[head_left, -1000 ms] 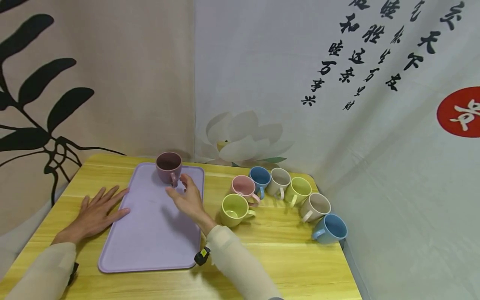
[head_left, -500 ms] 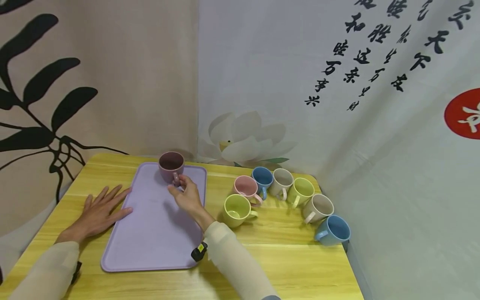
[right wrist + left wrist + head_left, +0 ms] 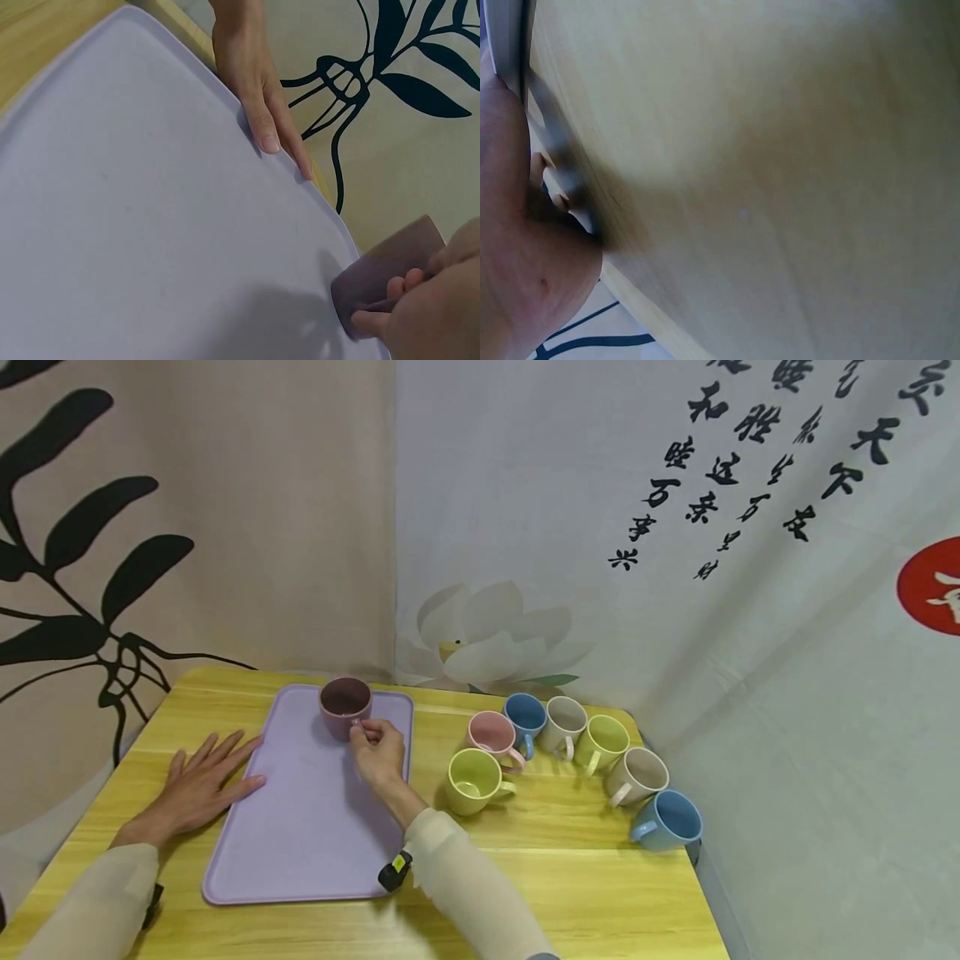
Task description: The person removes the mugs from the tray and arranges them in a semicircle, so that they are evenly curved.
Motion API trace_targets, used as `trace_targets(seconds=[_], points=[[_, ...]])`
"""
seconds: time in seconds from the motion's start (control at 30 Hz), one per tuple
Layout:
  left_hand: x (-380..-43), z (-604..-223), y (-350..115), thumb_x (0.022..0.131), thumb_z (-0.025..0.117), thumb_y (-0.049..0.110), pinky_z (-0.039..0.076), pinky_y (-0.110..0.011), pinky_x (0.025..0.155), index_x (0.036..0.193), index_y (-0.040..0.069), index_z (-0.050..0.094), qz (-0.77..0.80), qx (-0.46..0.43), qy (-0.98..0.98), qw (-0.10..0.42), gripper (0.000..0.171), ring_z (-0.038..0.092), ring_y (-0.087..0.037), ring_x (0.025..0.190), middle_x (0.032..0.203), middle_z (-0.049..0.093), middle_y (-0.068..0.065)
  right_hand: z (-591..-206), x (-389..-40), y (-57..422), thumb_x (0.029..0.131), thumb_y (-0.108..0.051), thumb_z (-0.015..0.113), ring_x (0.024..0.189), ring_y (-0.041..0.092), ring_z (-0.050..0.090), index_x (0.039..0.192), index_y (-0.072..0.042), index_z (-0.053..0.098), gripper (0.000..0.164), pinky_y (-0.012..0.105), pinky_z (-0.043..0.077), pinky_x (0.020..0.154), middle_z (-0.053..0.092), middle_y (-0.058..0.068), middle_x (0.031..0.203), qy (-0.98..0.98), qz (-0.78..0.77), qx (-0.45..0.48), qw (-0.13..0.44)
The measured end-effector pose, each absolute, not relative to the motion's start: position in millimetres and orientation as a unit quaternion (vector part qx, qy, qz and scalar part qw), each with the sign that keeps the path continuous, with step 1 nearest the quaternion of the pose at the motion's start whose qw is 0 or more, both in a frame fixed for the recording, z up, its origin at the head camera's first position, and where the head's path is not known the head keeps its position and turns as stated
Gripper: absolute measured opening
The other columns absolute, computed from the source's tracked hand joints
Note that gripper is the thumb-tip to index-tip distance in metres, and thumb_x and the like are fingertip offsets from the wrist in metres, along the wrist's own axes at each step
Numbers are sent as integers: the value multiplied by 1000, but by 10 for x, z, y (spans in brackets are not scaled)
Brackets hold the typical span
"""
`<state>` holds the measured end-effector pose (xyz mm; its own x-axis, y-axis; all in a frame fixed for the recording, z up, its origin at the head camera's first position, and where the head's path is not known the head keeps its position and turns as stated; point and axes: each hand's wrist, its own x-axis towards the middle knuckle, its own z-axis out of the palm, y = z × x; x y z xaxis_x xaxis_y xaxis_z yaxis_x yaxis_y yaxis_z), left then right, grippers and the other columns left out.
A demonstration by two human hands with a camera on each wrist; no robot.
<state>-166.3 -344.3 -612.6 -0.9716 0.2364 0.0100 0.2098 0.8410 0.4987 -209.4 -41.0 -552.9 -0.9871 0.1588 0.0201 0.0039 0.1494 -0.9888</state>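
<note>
A mauve mug (image 3: 339, 720) stands on the far part of a lilac tray (image 3: 300, 827). My right hand (image 3: 380, 756) pinches its handle between thumb and fingers, as the right wrist view also shows from the side, where the mug (image 3: 382, 262) is partly covered by the hand. My left hand (image 3: 187, 793) lies flat with fingers spread at the tray's left edge. Its thumb and fingertips touch the rim, seen again in the right wrist view where the left hand (image 3: 255, 82) overlaps the tray border (image 3: 187, 56). In the left wrist view, only part of the left hand (image 3: 532, 247) shows.
Right of the tray, several mugs stand in a curved row: a yellow-green mug (image 3: 468, 785), a pink mug (image 3: 487, 731), a blue mug (image 3: 523, 714), and more out to a light blue mug (image 3: 667, 822) at the wooden table's (image 3: 585, 893) right edge. Printed curtains hang behind.
My right hand has closed its fingers onto the mauve mug's handle. The mug has shifted slightly toward me. My left hand stays in place at the tray.
</note>
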Motion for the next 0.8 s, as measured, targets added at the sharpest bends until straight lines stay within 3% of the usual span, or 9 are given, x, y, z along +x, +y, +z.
trace_targets(seconds=[0.33,0.57,0.7,0.8], points=[[-1686,-6141,-3442,113,60,59,-6,-96,123,181,23,27,247,111,962,29,83,4,-69,169,185,19,-34,-5491,-1966,-365,99,-3,83,74,5,74,102,1,80,6,14,57,68,84,12,88,-703,704,-90,52],[-1708,-6156,-3460,114,59,59,-9,-95,123,181,25,24,247,115,962,32,83,1,-69,170,186,16,-33,-5495,-1808,-249,99,-1,82,75,7,74,103,6,79,9,15,58,69,84,18,91,-682,728,-60,30],[-1707,-6157,-3465,114,59,59,-8,-96,123,181,24,24,245,115,962,31,83,2,-70,169,186,17,-33,-5494,-1689,-156,100,-1,81,79,11,77,105,6,79,8,22,65,74,85,23,97,-681,731,-40,11],[-1701,-6157,-3462,114,58,59,-9,-96,123,181,24,24,245,113,962,33,83,2,-70,169,186,16,-34,-5474,-1597,-78,100,-2,80,87,25,83,106,5,78,9,36,72,84,86,23,101,-683,730,-29,-6]])
